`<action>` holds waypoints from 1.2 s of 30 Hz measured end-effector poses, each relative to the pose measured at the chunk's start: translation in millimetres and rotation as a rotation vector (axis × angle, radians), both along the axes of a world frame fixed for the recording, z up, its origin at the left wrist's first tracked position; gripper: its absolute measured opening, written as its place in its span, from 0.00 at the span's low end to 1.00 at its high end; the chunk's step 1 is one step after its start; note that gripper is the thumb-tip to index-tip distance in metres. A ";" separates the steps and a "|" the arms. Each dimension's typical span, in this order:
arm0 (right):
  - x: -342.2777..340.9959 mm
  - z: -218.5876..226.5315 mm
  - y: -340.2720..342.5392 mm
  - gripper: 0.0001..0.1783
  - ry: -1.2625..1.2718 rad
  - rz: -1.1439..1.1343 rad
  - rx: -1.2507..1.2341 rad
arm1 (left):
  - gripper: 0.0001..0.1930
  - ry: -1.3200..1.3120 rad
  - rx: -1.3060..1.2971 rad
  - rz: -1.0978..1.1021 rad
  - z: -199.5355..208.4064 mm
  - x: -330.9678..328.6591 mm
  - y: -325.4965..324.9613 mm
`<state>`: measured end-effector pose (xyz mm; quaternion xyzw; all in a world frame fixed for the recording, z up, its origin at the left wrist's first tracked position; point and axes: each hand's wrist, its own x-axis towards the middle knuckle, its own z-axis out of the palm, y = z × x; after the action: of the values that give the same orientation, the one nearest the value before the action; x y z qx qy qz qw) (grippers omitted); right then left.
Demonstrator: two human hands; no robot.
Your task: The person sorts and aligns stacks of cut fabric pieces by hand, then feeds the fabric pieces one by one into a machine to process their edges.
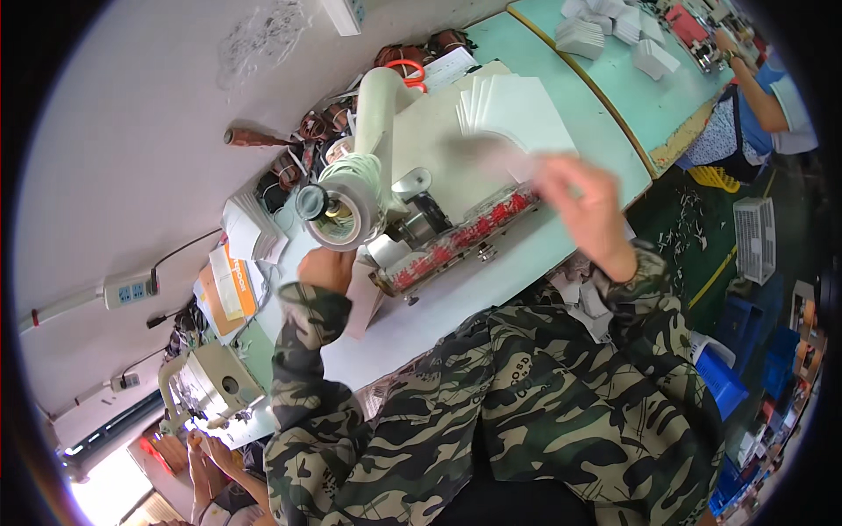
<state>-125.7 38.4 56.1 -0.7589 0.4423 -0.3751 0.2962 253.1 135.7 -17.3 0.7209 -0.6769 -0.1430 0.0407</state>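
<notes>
A bench machine with a pale column (375, 110) stands on the table before me, with light cord (361, 171) wound round it. A long bar with red smears (460, 238) runs along its front. My left hand (326, 267) is at the machine's left end, beside a pale flat piece (362, 302); its fingers are mostly hidden behind the machine. Over the bar's right end my right hand (583, 206) is raised, thumb and fingers drawn together. From its fingertips extends a brownish shape (482, 153), too blurred to name. White sheets (522, 110) lie fanned out beyond it.
Red-handled scissors (408, 74) and bundled brown strips (320, 123) lie along the wall. White pieces (250, 230) are stacked left of the machine. A sewing machine (215, 381) and another person's hands (210, 451) are lower left. A second person works far right. Blue bins (719, 381) stand at right.
</notes>
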 end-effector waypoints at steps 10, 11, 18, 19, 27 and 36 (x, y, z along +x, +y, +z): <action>53.0 -19.9 26.4 0.16 0.159 0.149 -0.122 | 0.19 -0.248 0.113 -0.087 -44.5 36.6 73.5; 56.9 -23.6 30.5 0.16 0.110 0.268 -0.003 | 0.18 -0.295 -0.003 -0.174 -36.0 35.7 70.7; 59.5 -23.0 35.6 0.13 0.045 0.346 0.327 | 0.11 0.874 0.611 -0.072 58.7 8.8 28.6; 61.7 -23.4 36.0 0.13 0.019 0.361 0.363 | 0.12 1.000 0.661 -0.090 61.3 -1.3 21.0; 73.0 -38.8 23.7 0.16 0.166 0.390 0.156 | 0.14 0.650 0.517 -0.142 36.8 -13.0 -21.0; 107.6 -21.9 -41.6 0.22 0.533 0.539 0.069 | 0.15 0.482 0.218 -0.100 37.0 -49.8 -31.2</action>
<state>-18.1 -3.2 34.1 -0.9084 0.3007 -0.0581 0.2845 203.2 104.5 19.7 0.6318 -0.6631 -0.3843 0.1157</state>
